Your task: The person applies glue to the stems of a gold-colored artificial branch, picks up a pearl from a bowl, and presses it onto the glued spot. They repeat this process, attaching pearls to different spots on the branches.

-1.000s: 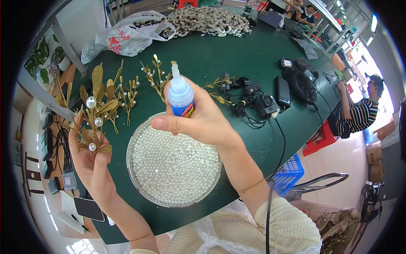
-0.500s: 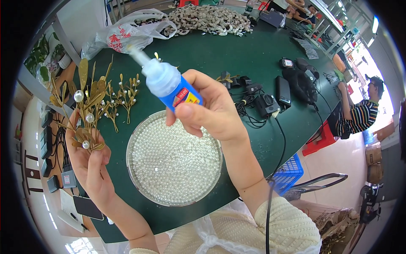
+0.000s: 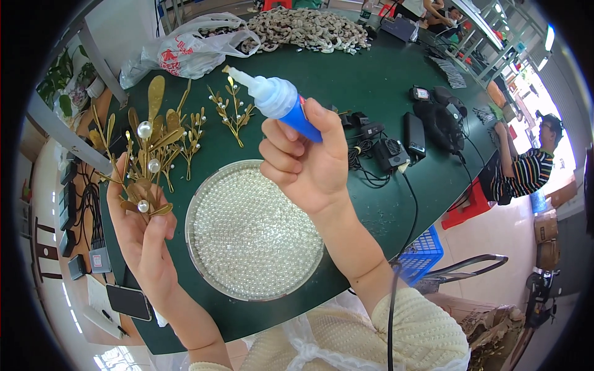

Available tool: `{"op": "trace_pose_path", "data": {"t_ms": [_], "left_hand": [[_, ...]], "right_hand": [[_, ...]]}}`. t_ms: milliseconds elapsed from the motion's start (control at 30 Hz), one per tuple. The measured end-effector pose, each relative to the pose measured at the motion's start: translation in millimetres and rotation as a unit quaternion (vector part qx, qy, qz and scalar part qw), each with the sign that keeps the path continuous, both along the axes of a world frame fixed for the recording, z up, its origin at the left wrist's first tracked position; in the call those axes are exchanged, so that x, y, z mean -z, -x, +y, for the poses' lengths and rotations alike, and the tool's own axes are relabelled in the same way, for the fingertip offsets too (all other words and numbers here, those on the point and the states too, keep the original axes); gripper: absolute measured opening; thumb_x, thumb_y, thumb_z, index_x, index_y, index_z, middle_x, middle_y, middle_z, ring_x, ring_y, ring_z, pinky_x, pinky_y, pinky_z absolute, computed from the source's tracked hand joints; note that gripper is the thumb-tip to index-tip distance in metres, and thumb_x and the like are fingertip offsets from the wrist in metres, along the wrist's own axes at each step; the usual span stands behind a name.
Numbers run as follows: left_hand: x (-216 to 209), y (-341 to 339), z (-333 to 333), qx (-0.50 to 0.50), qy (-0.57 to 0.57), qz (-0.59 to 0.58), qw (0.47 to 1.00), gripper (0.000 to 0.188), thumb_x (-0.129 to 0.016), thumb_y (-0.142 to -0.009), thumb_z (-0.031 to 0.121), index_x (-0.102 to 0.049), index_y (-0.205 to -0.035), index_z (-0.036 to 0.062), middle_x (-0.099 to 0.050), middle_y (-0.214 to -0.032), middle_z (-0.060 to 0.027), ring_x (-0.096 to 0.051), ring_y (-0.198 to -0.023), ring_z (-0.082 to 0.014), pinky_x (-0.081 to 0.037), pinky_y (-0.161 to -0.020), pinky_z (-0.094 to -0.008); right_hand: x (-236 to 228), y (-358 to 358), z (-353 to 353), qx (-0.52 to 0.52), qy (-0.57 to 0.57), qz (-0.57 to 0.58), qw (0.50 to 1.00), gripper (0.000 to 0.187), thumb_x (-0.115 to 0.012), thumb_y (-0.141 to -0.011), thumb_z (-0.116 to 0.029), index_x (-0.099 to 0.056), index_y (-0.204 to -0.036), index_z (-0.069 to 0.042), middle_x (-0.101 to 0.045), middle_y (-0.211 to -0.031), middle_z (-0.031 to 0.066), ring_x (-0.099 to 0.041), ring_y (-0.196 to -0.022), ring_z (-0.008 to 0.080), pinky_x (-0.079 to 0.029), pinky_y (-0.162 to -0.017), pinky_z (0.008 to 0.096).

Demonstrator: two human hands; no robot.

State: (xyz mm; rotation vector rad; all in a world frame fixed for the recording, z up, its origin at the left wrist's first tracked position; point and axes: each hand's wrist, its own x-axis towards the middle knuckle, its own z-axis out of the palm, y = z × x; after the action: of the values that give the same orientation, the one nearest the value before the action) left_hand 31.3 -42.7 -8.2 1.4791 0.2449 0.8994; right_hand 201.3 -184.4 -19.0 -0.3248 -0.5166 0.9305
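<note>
My left hand (image 3: 145, 241) is closed around the lower part of a gold leafy branch ornament (image 3: 154, 137) with white pearls on it. In my right hand (image 3: 312, 157) is a blue glue bottle (image 3: 275, 99), its pale nozzle tilted up and to the left. The nozzle tip is apart from the held branch. Below and between my hands lies a round tray (image 3: 193, 247) filled with small pearl beads (image 3: 253, 238). Smaller gold sprigs with pearls (image 3: 232, 114) lie on the green table just beyond the tray.
A white plastic bag (image 3: 185, 52) and a heap of pale chain-like pieces (image 3: 306, 29) are at the far edge. Black devices and cables (image 3: 390, 151) lie to the right. A phone (image 3: 128, 302) is at the lower left. A person in a striped shirt (image 3: 526, 170) sits at the right.
The glue bottle has been turned in my right hand, its nozzle swinging right and lower. My left hand has shifted slightly right with the branch. Another sprig on the table is now uncovered.
</note>
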Motion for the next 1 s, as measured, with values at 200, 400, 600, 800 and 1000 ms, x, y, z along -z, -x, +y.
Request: {"op": "trace_pose_path", "data": {"t_ms": [200,400,600,800,1000], "left_hand": [[0.6,5.3,6.6,0.015,0.027,-0.019,0.999,0.073,-0.062,-0.073,0.01,-0.027,-0.137,0.0005,-0.051,-0.109,-0.0087,-0.049,-0.092,-0.0129,-0.042,-0.073,-0.0202],[-3.8,-1.1,0.4,0.043,0.049,-0.021,0.998,0.069,-0.05,-0.076,0.001,-0.022,-0.138,0.003,-0.048,-0.105,-0.0098,-0.046,-0.078,-0.0095,-0.038,-0.066,-0.0202],[-5.4,2.5,3.9,0.027,0.06,0.008,0.998,0.069,-0.048,-0.074,0.003,-0.023,-0.139,0.0034,-0.049,-0.095,-0.0083,-0.04,-0.06,-0.0065,-0.035,-0.052,-0.0174],[-8.4,5.3,2.2,0.025,0.057,0.002,0.998,0.071,-0.047,-0.073,0.002,-0.022,-0.139,0.0026,-0.048,-0.094,-0.0087,-0.041,-0.059,-0.0062,-0.036,-0.051,-0.017],[-11.6,6.9,1.7,0.054,0.087,0.024,0.994,0.074,-0.046,-0.069,0.0,-0.023,-0.138,0.0007,-0.05,-0.088,-0.01,-0.041,-0.059,-0.0067,-0.034,-0.05,-0.0173]], "right_hand": [[-5.3,8.6,2.1,0.035,0.026,0.042,0.998,0.022,-0.056,-0.084,-0.03,-0.048,-0.082,-0.011,-0.03,-0.058,-0.0065,-0.024,-0.043,0.004,-0.018,-0.038,0.0202],[-1.2,4.0,-3.4,0.028,0.016,-0.013,0.999,0.032,-0.052,-0.085,-0.037,-0.049,-0.082,-0.005,-0.031,-0.061,-0.0039,-0.023,-0.043,0.0052,-0.018,-0.038,0.0207],[3.0,1.1,2.9,0.001,0.037,-0.032,0.999,0.044,-0.044,-0.089,-0.044,-0.036,-0.062,-0.01,-0.027,-0.055,-0.0031,-0.021,-0.041,0.0066,-0.017,-0.038,0.023],[-5.1,10.7,-2.1,0.073,0.07,-0.096,0.99,0.036,-0.05,-0.088,-0.038,-0.045,-0.071,-0.007,-0.036,-0.055,-0.0043,-0.023,-0.041,0.0043,-0.017,-0.038,0.0223],[-9.2,16.1,-7.6,0.247,0.144,-0.205,0.936,0.037,-0.063,-0.08,-0.029,-0.041,-0.056,-0.01,-0.037,-0.051,-0.0041,-0.028,-0.042,0.0043,-0.018,-0.04,0.0224]]}}
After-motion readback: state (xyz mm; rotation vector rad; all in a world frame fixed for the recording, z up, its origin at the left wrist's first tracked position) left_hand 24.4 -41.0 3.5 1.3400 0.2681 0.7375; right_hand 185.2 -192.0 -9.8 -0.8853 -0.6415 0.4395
